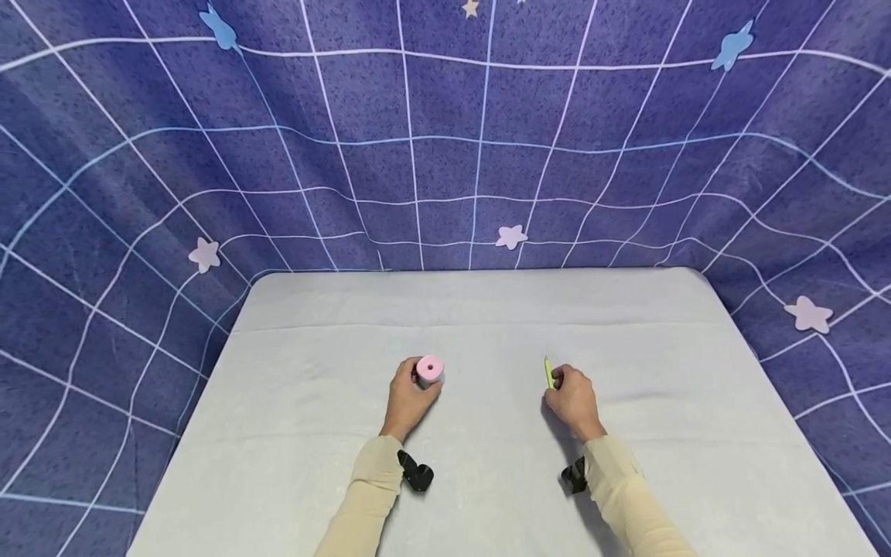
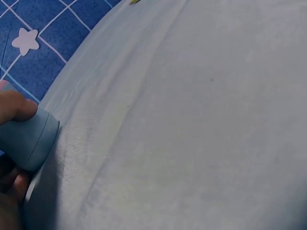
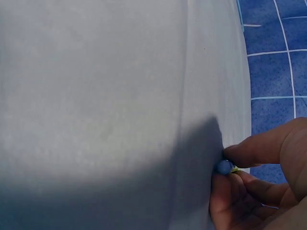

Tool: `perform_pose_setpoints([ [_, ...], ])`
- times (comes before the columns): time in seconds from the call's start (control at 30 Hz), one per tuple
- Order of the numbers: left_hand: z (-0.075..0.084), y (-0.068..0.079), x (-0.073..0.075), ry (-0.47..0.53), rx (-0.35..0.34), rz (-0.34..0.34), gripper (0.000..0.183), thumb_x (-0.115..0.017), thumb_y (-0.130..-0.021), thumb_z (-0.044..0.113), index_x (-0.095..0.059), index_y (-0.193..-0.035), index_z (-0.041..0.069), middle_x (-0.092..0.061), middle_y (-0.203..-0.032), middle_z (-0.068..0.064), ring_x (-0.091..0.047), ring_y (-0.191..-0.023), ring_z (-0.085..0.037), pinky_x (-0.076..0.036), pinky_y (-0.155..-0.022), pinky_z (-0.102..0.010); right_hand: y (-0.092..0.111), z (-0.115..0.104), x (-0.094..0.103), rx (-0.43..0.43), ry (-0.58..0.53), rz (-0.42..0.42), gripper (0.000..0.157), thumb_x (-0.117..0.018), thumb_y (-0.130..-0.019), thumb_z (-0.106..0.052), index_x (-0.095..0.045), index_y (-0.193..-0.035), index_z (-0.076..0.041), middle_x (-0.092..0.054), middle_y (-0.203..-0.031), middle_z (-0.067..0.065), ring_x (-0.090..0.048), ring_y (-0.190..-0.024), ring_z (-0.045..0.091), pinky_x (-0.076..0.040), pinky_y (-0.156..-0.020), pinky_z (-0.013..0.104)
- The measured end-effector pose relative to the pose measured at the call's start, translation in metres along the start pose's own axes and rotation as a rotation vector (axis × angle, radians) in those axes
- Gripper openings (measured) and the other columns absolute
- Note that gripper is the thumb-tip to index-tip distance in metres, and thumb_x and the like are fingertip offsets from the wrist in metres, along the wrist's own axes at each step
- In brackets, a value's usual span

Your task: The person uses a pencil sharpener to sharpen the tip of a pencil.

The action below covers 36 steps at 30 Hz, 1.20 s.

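My left hand [image 1: 409, 401] grips a pencil sharpener [image 1: 430, 368] with a pink top, a small dark hole in its middle and a blue-grey body. In the left wrist view the thumb lies on the upper side of the sharpener [image 2: 36, 136] and a finger shows below it, close to the cloth. To the right, my right hand [image 1: 576, 401] pinches a yellow-green pencil [image 1: 548, 370] whose tip points away from me. The pencil's rounded blue end [image 3: 224, 166] shows between thumb and fingers in the right wrist view. A wide gap separates the hands.
A white cloth [image 1: 487, 472] with faint creases covers the table. Behind it and at both sides hangs a blue-purple curtain [image 1: 445, 170] with grid lines and stars. Black wrist cameras [image 1: 420, 476] jut inward from both sleeves.
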<state>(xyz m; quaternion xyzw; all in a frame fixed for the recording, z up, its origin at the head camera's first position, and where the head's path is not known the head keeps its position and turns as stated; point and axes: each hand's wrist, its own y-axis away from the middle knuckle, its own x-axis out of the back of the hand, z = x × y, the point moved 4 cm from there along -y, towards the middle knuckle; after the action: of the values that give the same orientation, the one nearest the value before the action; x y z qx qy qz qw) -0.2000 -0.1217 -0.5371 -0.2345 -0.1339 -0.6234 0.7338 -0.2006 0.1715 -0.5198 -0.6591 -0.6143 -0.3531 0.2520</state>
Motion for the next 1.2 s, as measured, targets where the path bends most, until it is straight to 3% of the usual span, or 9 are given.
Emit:
perform_pose_setpoints([
  [0.2,0.0,-0.001,0.001,0.004,-0.019,0.002,0.047,-0.078,-0.075,0.008,-0.058,-0.116,-0.002,-0.06,-0.111,-0.019,-0.061,-0.102,-0.032,-0.051,-0.089,-0.045,0.002,0.0,0.0,-0.025,0.018,-0.033,0.029,-0.056,-0.078,-0.004,-0.065,-0.105,0.003,-0.065,-0.086,0.01,-0.058,-0.069,0.02,-0.045,-0.056,0.032],
  [0.4,0.002,0.001,0.003,0.013,-0.025,-0.002,0.047,-0.078,-0.074,0.007,-0.059,-0.116,-0.002,-0.061,-0.11,-0.02,-0.062,-0.102,-0.031,-0.051,-0.089,-0.044,0.002,0.002,0.001,-0.063,0.051,-0.07,0.021,-0.059,-0.074,-0.009,-0.066,-0.093,-0.004,-0.065,-0.08,0.007,-0.055,-0.064,0.019,-0.039,-0.05,0.029],
  [0.73,0.006,0.002,0.007,-0.021,-0.014,0.001,0.046,-0.077,-0.074,0.008,-0.06,-0.116,0.002,-0.059,-0.107,-0.016,-0.061,-0.098,-0.027,-0.051,-0.087,-0.042,0.006,0.006,0.009,-0.064,0.041,-0.09,0.018,-0.059,-0.075,-0.01,-0.063,-0.092,-0.004,-0.062,-0.079,0.006,-0.052,-0.062,0.018,-0.037,-0.05,0.028],
  [1.0,0.021,-0.001,0.013,-0.053,-0.06,0.023,0.045,-0.076,-0.072,0.008,-0.06,-0.114,0.003,-0.058,-0.106,-0.015,-0.06,-0.103,-0.031,-0.049,-0.092,-0.046,0.007,-0.001,0.015,0.037,-0.021,-0.043,0.014,-0.059,-0.076,-0.005,-0.063,-0.089,-0.001,-0.057,-0.071,0.005,-0.049,-0.056,0.015,-0.039,-0.049,0.025],
  [1.2,0.034,-0.004,0.016,-0.091,-0.122,0.026,0.047,-0.076,-0.07,0.007,-0.061,-0.114,0.002,-0.055,-0.107,-0.016,-0.058,-0.102,-0.032,-0.048,-0.091,-0.047,0.003,-0.008,0.024,0.103,-0.009,-0.006,0.015,-0.06,-0.077,0.0,-0.066,-0.091,-0.001,-0.061,-0.074,0.008,-0.052,-0.061,0.017,-0.042,-0.055,0.029],
])
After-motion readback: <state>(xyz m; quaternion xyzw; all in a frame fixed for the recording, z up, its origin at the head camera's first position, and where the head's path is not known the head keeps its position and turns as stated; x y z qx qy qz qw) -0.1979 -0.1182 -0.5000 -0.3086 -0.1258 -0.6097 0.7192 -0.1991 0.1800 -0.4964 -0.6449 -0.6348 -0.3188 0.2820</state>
